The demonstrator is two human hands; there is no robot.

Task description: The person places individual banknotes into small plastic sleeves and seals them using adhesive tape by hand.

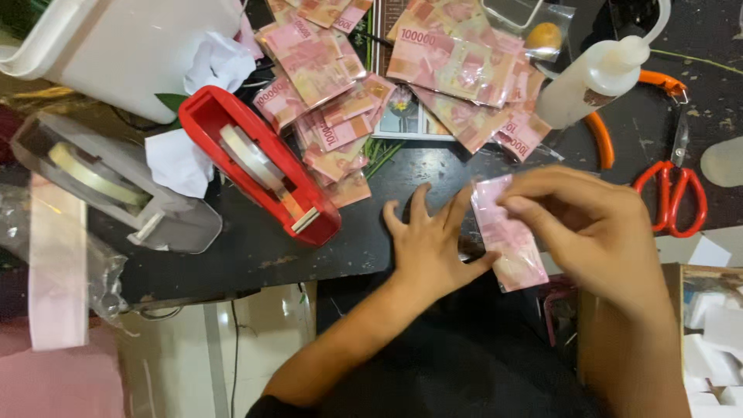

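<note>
A pink banknote in a clear sleeve [507, 240] lies at the near edge of the dark table [255, 248]. My left hand [429, 244] rests flat on the table with fingers spread, its side touching the note's left edge. My right hand [588, 224] is over the note's upper right, fingertips pinching its top corner. A heap of similar pink sleeved banknotes [433, 70] spreads across the back of the table. A red tape dispenser [259, 170] stands left of my left hand.
A grey tape dispenser [116, 186] sits at far left, a white tub [116, 54] behind it. A white squeeze bottle [596, 77], orange-handled pliers [604, 139] and red scissors [677, 193] lie at right. A box of white pieces [716, 333] stands at lower right.
</note>
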